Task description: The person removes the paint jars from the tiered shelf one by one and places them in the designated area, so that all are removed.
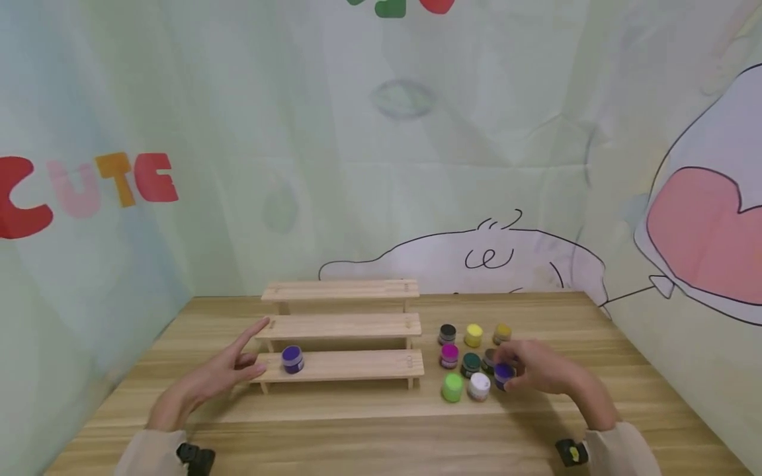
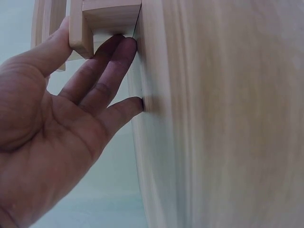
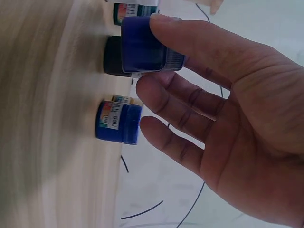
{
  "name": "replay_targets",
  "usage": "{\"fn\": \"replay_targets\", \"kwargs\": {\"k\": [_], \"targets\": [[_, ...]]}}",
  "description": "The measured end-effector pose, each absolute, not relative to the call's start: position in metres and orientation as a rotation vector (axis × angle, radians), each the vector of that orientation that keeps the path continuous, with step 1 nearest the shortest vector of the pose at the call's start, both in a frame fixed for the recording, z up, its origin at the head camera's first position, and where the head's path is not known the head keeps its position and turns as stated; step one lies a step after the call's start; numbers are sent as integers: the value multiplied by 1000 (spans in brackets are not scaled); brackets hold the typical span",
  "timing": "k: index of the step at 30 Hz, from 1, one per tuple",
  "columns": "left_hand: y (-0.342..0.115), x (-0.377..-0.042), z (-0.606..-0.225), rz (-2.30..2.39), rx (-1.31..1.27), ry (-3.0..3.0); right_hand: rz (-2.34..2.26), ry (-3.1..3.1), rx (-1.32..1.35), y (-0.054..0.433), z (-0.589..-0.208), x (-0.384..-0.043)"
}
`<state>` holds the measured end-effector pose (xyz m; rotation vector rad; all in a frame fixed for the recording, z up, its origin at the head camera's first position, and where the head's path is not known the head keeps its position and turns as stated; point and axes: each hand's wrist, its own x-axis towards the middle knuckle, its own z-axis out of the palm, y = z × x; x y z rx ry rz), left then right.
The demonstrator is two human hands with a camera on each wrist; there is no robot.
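A three-tier wooden stand [image 1: 339,325] is on the table. My left hand [image 1: 214,375] touches its left end, with the thumb at the lowest board and the index finger stretched to the middle one. In the left wrist view, other fingers of that hand reach below the board [image 2: 81,35]. A purple paint jar [image 1: 292,359] sits near the left of the lowest tier. My right hand [image 1: 538,367] holds a dark blue paint jar [image 3: 142,45] between thumb and fingers. Below the fingers stands another blue jar [image 3: 110,122], hidden in the head view.
Left of my right hand stand a white jar [image 1: 479,387], light green jar [image 1: 452,387], dark green jar [image 1: 471,365] and magenta jar [image 1: 449,356]. Behind are black [image 1: 447,334], yellow [image 1: 473,335] and ochre [image 1: 503,332] jars. A printed curtain [image 1: 381,165] hangs behind the table.
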<state>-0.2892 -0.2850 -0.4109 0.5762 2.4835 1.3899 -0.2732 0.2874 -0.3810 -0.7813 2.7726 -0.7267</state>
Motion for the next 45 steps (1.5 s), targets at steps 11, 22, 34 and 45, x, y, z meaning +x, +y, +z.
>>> {"fn": "replay_targets", "kwargs": {"k": [11,22,34,45], "targets": [[-283,-295,-406,1387,601,2485,-750,2712,-706,294,-385,-275],[-285,-295,-405,1374,555,2494,-795,2746,-691,287,-375,-275],[-286,-291,-411,1409,571,2466,-862,2759,-841,228,-360,-283],[-285,-286,-412,1451,576,2430,-887,2775,-1023,137,-355,-295]]}}
